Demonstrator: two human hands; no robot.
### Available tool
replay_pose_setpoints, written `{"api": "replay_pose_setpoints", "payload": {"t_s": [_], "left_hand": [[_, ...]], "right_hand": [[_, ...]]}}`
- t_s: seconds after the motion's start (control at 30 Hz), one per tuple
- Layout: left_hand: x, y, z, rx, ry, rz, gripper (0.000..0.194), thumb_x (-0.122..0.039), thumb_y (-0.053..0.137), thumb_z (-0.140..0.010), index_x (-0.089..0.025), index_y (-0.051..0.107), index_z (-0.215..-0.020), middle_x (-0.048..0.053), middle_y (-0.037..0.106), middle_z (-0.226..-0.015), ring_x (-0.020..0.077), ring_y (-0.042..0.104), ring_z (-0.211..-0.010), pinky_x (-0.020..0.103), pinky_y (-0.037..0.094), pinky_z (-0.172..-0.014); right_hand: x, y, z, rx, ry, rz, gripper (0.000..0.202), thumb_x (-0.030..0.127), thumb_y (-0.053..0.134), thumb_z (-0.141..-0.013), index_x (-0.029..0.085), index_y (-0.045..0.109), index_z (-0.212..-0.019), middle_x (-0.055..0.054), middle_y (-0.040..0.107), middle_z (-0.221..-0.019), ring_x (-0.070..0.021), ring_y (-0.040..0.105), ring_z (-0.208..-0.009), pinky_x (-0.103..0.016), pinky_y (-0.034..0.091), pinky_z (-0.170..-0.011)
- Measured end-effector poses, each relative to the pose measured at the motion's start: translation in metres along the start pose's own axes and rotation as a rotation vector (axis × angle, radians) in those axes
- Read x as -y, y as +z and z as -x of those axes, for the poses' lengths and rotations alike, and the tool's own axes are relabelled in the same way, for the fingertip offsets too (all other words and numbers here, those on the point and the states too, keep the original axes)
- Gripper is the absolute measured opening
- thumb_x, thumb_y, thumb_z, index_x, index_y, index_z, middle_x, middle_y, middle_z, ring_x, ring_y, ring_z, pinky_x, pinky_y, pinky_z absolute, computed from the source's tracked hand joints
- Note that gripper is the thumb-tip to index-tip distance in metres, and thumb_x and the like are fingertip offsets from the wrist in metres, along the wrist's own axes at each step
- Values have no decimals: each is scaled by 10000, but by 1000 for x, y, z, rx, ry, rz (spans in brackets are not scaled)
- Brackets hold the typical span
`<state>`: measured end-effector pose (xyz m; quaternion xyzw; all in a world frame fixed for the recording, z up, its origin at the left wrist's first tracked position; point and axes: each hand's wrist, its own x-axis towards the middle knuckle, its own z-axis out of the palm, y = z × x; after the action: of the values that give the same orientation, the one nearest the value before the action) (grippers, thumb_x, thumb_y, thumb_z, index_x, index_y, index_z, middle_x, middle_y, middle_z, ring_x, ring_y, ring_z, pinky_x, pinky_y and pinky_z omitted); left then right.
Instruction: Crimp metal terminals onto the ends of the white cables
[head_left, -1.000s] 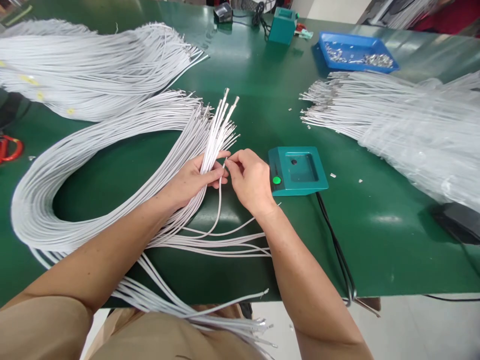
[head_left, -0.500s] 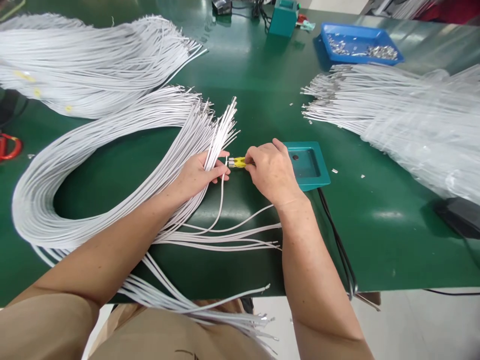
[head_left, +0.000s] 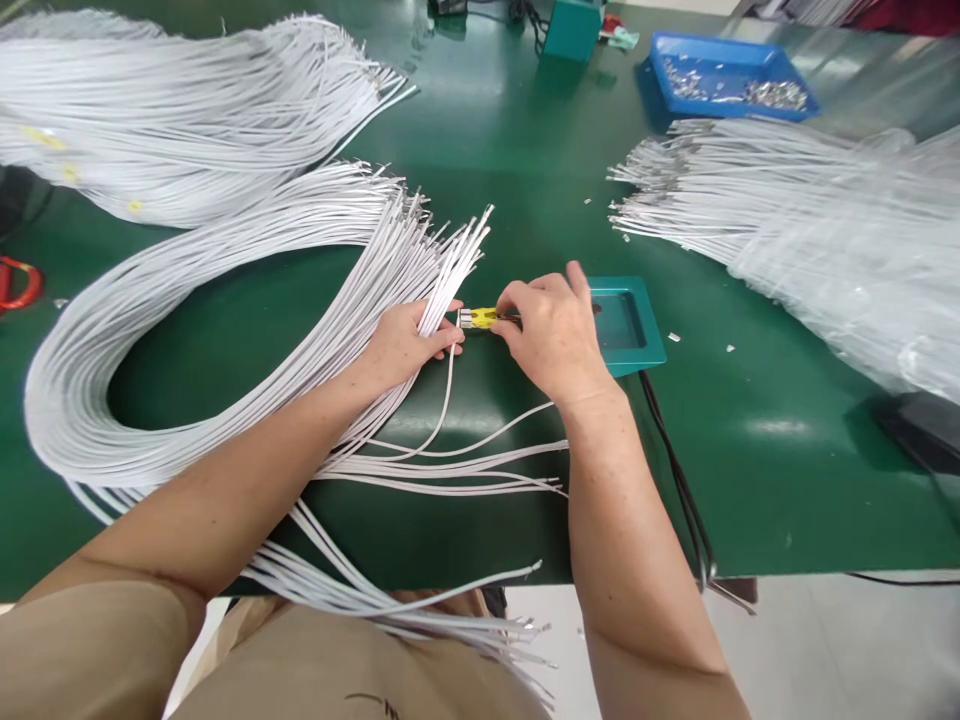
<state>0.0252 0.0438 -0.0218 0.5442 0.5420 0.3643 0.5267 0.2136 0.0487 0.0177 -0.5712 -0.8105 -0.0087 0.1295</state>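
Observation:
My left hand (head_left: pixel 401 345) is closed around a bunch of white wires (head_left: pixel 459 265), whose ends stick up past the thumb. A single wire (head_left: pixel 448 390) curves down from my left fingertips, its top by the silver end of a small yellow tool (head_left: pixel 482 318). My right hand (head_left: pixel 555 330) pinches the yellow tool's right end between thumb and finger. I cannot make out whether wire and tool touch. The bunch belongs to a big looped bundle of white wires (head_left: pixel 71 370) left of my hands. Loose wires (head_left: pixel 465 470) lie below, some hanging over the table edge.
A teal tray-like device (head_left: pixel 651 345) with black cables sits behind my right hand. A blue tray (head_left: pixel 705 105) holds small metal parts. More white wires lie at the far left (head_left: pixel 187 110) and, under clear plastic, at right (head_left: pixel 810 220). Red-handled scissors (head_left: pixel 26 290) are at the left edge.
The view has shifted slightly. My right hand has moved a little right along the yellow tool, and the wire ends in my left hand lean further right.

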Motion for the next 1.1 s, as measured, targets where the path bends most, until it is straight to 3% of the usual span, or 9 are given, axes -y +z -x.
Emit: {"api": "replay_pose_setpoints", "payload": {"t_s": [0.17,0.33,0.43,0.5,0.6,0.7,0.83,1.0,1.1], "left_hand": [[-5,-1,1,18,-48,21,501,-232,746,-750,-78,652,-1217,62,738,-825,192,741,-724,269,561,-634],[-7,-5,2,-7,-61,54,486,-215,752,-740,-97,650,-1200,43,732,-808,181,734,-715,261,544,-630],[-5,-10,3,-32,-15,70,517,-241,768,-737,-124,644,-1226,23,721,-789,174,720,-722,251,522,-615],[-3,-13,3,-57,34,88,480,-265,801,-708,-137,681,-1155,11,711,-784,154,694,-711,241,508,-619],[-3,-16,3,-72,20,141,382,-285,852,-640,-139,724,-969,-2,689,-759,125,643,-671,235,492,-625],[-6,-16,3,-47,-40,180,393,-325,872,-612,-145,730,-930,6,678,-738,144,642,-682,236,470,-595],[-10,-17,5,-76,-81,222,388,-436,832,-678,-155,759,-937,43,694,-836,149,649,-781,220,486,-617],[-9,-19,7,-64,-105,282,425,-396,848,-668,-174,770,-1023,15,693,-800,107,633,-725,219,517,-678],[-8,-17,9,-51,-46,285,479,-373,869,-657,-160,742,-1066,7,711,-753,117,657,-685,253,540,-710]], "right_hand": [[-15,7,5,-176,265,142,337,280,546,-949,126,595,-1244,-216,583,-1347,-380,445,-1331,-703,195,-1114],[-16,11,5,-197,252,135,325,250,543,-949,132,602,-1246,-209,574,-1378,-375,448,-1343,-688,201,-1127],[0,-1,3,-219,176,-5,290,220,584,-926,123,642,-1193,-195,628,-1298,-347,515,-1254,-576,338,-1083],[18,-11,4,-112,-1,-200,192,220,575,-936,145,700,-1061,-142,707,-1114,-284,597,-1096,-449,447,-970],[48,-17,11,258,-335,-439,182,238,583,-939,183,738,-861,-78,725,-908,-208,639,-898,-336,490,-806],[74,-8,24,404,-403,-343,171,235,695,-850,178,703,-689,-86,691,-747,-234,634,-802,-346,482,-706],[89,2,37,462,-328,-348,299,220,802,-717,217,585,-512,-32,550,-513,-194,551,-561,-330,415,-532],[64,-13,25,727,-225,-799,395,224,654,-841,219,538,-463,18,525,-427,-103,446,-378,-267,325,-404],[43,-11,8,474,124,-952,342,273,572,-902,193,581,-569,23,561,-479,-82,470,-374,-234,361,-400]]}}
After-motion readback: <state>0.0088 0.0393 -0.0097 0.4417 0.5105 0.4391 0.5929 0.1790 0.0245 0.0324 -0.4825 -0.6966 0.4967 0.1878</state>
